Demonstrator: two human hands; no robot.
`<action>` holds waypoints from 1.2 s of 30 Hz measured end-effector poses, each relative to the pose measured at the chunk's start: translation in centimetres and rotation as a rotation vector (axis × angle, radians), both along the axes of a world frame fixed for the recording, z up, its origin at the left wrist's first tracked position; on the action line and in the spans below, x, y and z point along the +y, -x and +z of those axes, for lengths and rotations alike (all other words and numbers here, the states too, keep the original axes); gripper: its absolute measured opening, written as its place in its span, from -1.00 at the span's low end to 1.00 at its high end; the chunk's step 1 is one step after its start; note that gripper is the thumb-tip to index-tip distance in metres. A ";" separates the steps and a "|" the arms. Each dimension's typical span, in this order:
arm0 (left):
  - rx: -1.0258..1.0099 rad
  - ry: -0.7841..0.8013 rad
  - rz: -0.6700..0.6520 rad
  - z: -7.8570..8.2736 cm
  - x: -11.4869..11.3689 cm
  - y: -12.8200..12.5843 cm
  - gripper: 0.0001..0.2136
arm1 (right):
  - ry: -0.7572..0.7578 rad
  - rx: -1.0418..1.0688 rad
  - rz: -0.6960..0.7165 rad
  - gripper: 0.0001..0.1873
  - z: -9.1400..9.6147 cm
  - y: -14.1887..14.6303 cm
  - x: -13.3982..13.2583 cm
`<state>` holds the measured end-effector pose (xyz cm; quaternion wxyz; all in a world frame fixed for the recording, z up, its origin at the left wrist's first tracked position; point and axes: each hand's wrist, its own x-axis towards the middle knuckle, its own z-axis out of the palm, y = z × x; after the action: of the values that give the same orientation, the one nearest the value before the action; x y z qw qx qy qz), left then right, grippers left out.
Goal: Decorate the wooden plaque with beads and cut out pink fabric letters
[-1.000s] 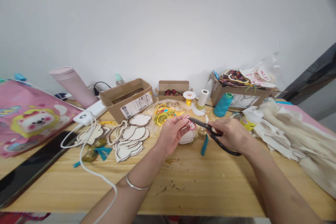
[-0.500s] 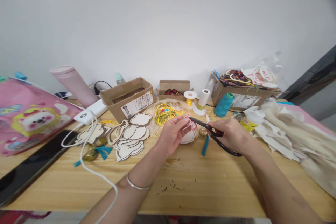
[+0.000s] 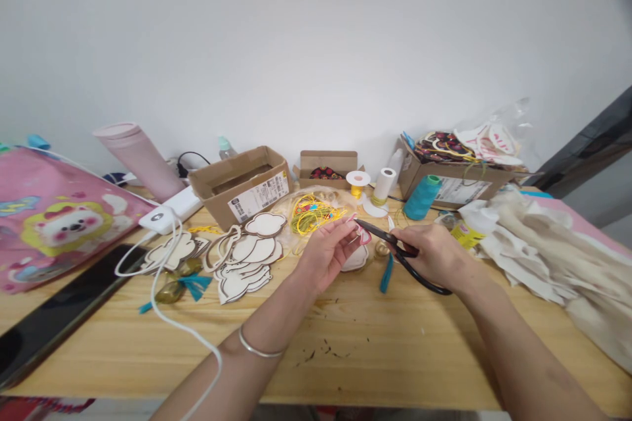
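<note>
Head view shows the left hand (image 3: 323,251) pinching a small pink-edged piece (image 3: 362,232) between its fingertips, just above the wooden table (image 3: 375,342), while the right hand (image 3: 434,251) is closed around the black scissors (image 3: 395,247), whose tips touch the piece. Since one second ago almost nothing moved; both hands only rose slightly, so the trimming seems to continue. Close behind lie yellow elastic cords (image 3: 309,210), a teal thread cone (image 3: 421,197) and cloud-shaped cutouts (image 3: 247,256); nothing blocks the hands
</note>
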<state>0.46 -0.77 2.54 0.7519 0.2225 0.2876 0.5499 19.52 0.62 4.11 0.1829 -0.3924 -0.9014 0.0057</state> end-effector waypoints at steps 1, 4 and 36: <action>-0.005 0.005 0.000 0.0 0.0 0.0 -0.97 | 0.003 -0.005 -0.005 -0.77 0.0 0.0 0.0; -0.018 0.012 0.002 -0.1 0.0 -0.1 -0.98 | 0.016 -0.023 -0.018 -0.77 0.0 -0.1 0.0; 0.117 -0.081 -0.081 0.9 -0.5 0.1 -0.93 | 0.279 0.809 -0.425 -0.67 0.9 -1.1 0.7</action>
<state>0.36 -1.22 3.47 0.7460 0.2957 0.2992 0.5162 20.67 1.32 5.03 0.4619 -0.5550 -0.6483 0.2415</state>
